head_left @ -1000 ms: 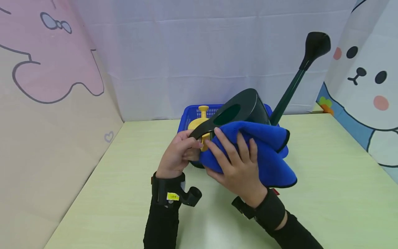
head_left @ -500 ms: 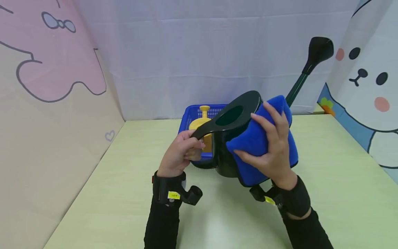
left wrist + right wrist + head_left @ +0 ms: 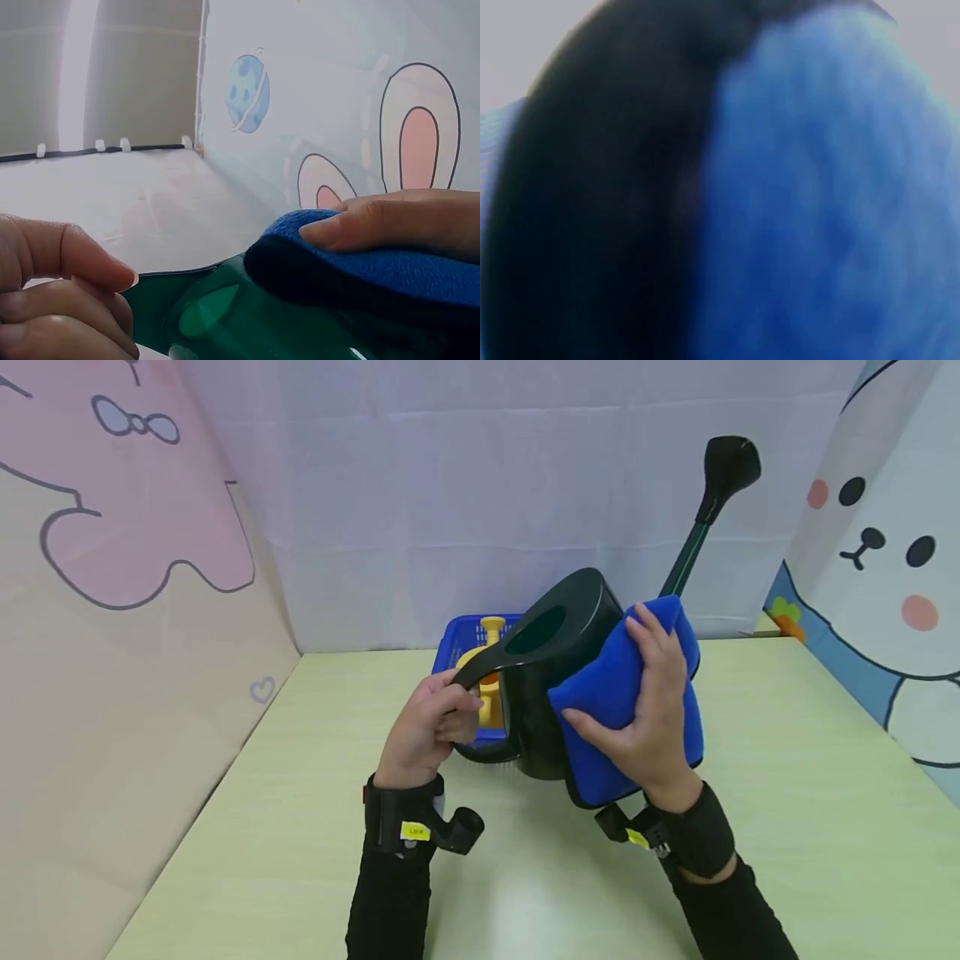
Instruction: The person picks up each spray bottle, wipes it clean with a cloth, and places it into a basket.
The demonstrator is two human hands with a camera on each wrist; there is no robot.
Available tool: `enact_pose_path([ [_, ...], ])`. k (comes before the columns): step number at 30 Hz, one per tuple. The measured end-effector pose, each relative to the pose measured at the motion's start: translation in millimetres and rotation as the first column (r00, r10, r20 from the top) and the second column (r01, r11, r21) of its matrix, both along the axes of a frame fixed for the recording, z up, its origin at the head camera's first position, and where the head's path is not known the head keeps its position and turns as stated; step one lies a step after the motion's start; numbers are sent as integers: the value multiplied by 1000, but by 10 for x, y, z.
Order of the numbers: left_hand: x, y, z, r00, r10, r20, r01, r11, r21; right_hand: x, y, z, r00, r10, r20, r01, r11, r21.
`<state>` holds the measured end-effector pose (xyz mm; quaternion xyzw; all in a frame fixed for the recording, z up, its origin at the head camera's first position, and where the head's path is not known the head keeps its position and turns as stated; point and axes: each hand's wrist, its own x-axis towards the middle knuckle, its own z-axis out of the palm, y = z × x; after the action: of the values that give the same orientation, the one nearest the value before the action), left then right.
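Note:
A dark green watering can (image 3: 542, 722) is held tilted over the table, its long spout with a black head (image 3: 731, 467) pointing up to the right. My left hand (image 3: 427, 731) grips its looped handle. Against the can's right side my right hand (image 3: 647, 727) holds a blue cloth (image 3: 600, 689) with black edging, thumb and fingers spread round it. In the left wrist view the cloth (image 3: 390, 274) lies over the shiny green can (image 3: 247, 322). Blurred blue cloth (image 3: 832, 195) and the dark can side fill the right wrist view.
Behind the can stands a blue plastic basket (image 3: 453, 642), partly hidden, with a yellow plastic thing with a knobbed top (image 3: 491, 625) in it. The pale table (image 3: 315, 827) meets a white cloth backdrop (image 3: 450, 510) and printed side panels.
My right hand has moved the cloth from near the handle to the can's right side. Most recently the can and its spout have shifted slightly left. The left hand keeps its grip.

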<state>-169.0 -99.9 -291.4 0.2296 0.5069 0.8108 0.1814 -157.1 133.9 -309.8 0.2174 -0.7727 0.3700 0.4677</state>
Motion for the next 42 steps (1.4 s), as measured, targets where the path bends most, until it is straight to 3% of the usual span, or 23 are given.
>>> enact_pose_path([
  [3,1,18,-8,1000,8,-5,-8,1000,7,43,-132,-41,993,-57,-105,66,994,82],
  [7,-1,48,-15,1000,12,-3,-12,1000,14,108,-324,-136,978,-109,-177,140,974,176],
  [14,0,98,-11,1000,-13,4,13,1000,17,165,-531,-292,932,-176,-318,297,874,386],
  [17,1,98,0,999,-33,11,33,999,18,171,-502,-265,933,-176,-313,297,868,399],
  [23,12,67,24,999,-40,35,40,999,-5,153,-300,-95,976,-96,-195,141,962,234],
  [27,11,34,32,999,-47,14,47,999,-15,133,-130,20,997,-19,-72,25,997,73],
  [31,10,8,62,998,-68,-7,68,998,-2,118,27,104,994,80,80,-70,991,-114],
  [36,26,-16,104,997,-71,-24,72,997,16,82,143,147,968,192,160,-131,934,-331],
  [39,26,-17,116,997,-69,-38,71,997,33,69,138,139,973,187,135,-128,925,-358],
  [42,14,-15,120,997,-68,-48,70,996,51,73,134,136,984,111,138,-69,957,-281],
])
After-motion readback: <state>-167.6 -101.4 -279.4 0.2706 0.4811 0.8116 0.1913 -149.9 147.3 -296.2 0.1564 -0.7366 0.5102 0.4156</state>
